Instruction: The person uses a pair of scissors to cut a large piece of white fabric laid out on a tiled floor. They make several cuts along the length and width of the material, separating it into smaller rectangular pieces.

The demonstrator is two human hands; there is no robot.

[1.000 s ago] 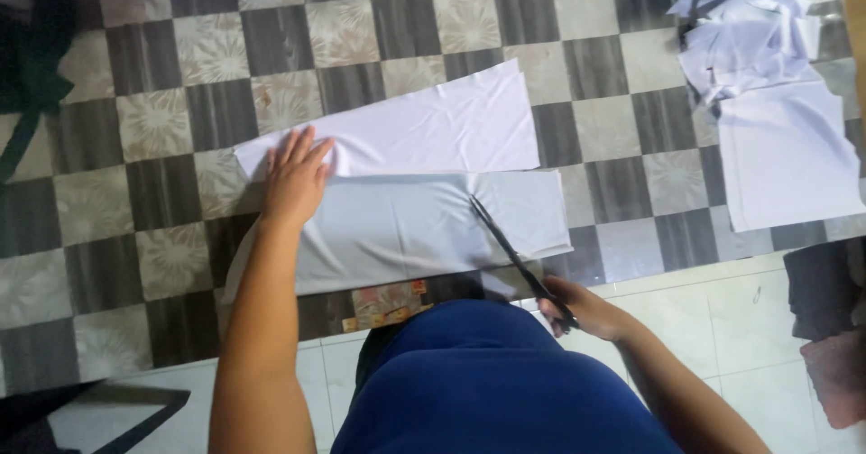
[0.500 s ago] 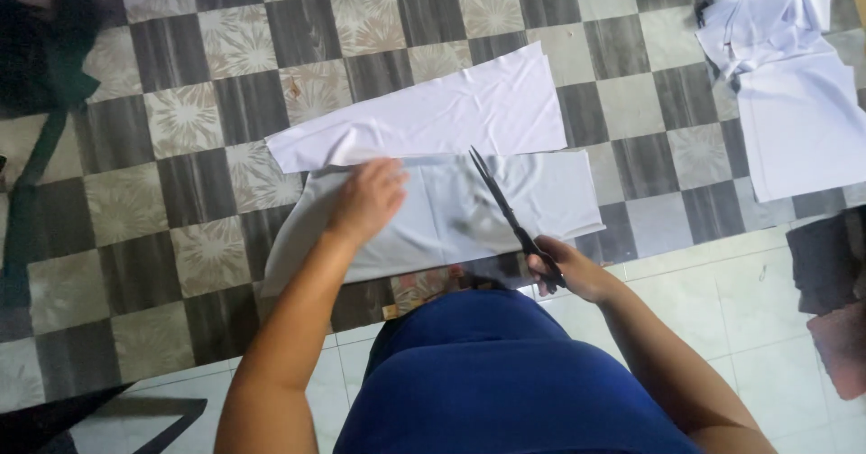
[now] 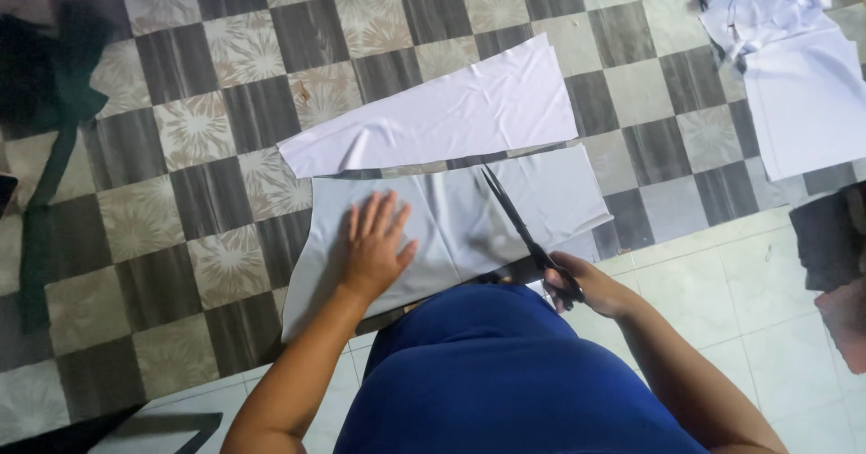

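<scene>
A pale grey-white piece of fabric [image 3: 451, 220] lies flat on the checkered floor right in front of me. My left hand [image 3: 374, 247] presses flat on its left part, fingers spread. My right hand [image 3: 586, 287] grips the handles of black scissors [image 3: 519, 224], whose blades point away from me over the middle of the fabric. A second white, wedge-shaped fabric piece [image 3: 442, 116] lies just beyond, touching the first along its far edge. My blue-clad lap [image 3: 505, 373] covers the near edge of the fabric.
More white fabric pieces [image 3: 794, 66] are piled at the top right. Dark green cloth [image 3: 50, 93] lies at the left edge. A white tiled floor strip [image 3: 722, 283] runs on the near right, with dark and pink items [image 3: 839, 274] at the right edge.
My left hand slid from the far left edge of the fabric toward its middle and nearer to me, now flat. The scissors stay in my right hand over the cloth.
</scene>
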